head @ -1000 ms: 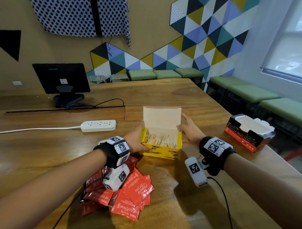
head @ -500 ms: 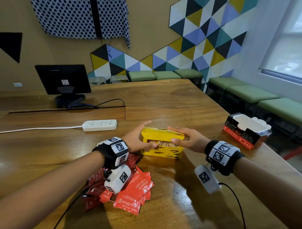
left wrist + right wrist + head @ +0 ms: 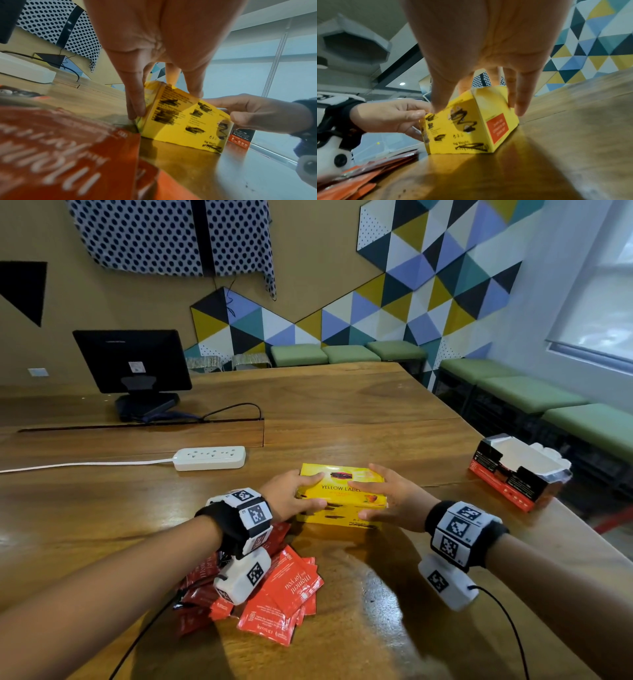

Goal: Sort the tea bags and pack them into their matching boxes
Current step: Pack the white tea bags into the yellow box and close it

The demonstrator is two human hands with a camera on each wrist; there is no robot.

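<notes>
A yellow tea box [image 3: 342, 503] stands on the wooden table [image 3: 342, 412] with its lid down. My left hand [image 3: 313, 489] grips its left end, thumb on the front face and fingers on the lid. My right hand [image 3: 363, 499] grips the right end the same way. The left wrist view shows the box [image 3: 185, 121] pinched at both ends; the right wrist view shows its [image 3: 462, 135] scribbled-over print. A pile of red tea bags [image 3: 284, 594] lies under my left wrist. The box's contents are hidden.
An open red and black tea box [image 3: 513, 474] sits near the table's right edge. A white power strip [image 3: 209, 457] with its cable lies to the back left, and a black monitor [image 3: 133, 364] stands behind it. Green benches line the walls.
The yellow box's lid was upright a second ago, showing tea bags inside. It came down, and both hands now hold it flat on the box.
</notes>
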